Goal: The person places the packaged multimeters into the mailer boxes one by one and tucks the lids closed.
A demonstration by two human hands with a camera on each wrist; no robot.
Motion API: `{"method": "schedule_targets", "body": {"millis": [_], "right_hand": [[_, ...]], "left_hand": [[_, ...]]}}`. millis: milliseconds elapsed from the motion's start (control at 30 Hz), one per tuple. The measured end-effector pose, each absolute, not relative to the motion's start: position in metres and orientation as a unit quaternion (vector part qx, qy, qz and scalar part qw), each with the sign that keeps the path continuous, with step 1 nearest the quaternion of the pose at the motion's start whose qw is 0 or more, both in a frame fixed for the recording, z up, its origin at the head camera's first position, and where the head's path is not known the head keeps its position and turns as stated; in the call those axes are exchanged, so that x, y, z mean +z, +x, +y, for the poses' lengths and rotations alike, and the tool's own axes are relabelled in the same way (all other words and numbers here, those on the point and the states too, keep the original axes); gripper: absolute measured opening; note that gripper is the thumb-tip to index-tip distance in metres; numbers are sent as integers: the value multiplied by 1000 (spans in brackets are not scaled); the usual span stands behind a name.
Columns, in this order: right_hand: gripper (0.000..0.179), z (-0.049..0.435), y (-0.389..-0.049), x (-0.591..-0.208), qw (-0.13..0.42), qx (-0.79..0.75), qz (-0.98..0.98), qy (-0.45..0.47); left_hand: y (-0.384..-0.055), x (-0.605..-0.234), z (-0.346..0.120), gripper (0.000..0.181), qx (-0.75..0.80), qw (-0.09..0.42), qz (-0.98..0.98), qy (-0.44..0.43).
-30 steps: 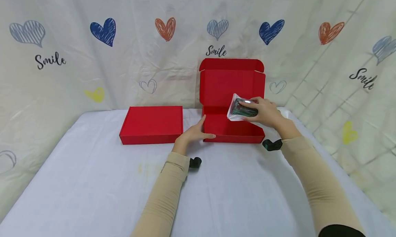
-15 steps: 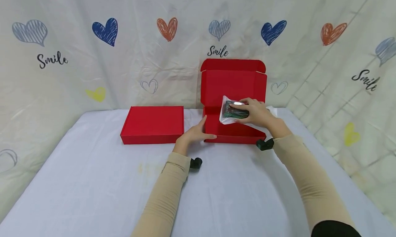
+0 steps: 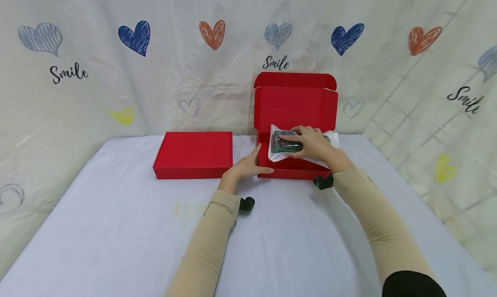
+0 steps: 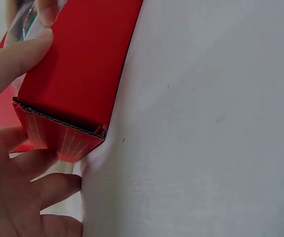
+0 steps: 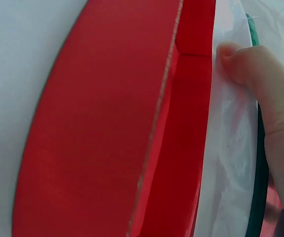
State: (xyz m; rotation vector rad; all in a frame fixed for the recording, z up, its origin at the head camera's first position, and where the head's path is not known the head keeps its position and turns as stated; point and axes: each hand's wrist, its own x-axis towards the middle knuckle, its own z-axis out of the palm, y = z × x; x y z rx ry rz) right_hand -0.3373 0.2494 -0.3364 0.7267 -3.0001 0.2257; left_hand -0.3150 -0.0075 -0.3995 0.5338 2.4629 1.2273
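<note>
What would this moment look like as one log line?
left hand: touching open box | right hand: holding plastic packet over open box | closed box: left of open box

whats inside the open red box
Inside the open red box, bare red floor shows near the front. The right hand holds a clear plastic pouch with a dark item, over or in the box; whatever lies beneath is covered.

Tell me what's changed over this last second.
The right hand, gripping the bagged packet, has moved left and lower over the open red box, bringing the packet closer to the left hand. Nothing was let go or newly grasped. The left hand stays at that box's near left corner; the closed red box stays put.
</note>
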Motion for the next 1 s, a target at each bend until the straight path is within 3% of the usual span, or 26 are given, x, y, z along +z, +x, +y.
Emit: {"method": "schedule_targets", "body": {"millis": [1000], "right_hand": [[81, 233, -355, -363, 25, 64, -957, 281]], "left_hand": [[-319, -401, -9, 105, 444, 172, 856, 202]]}}
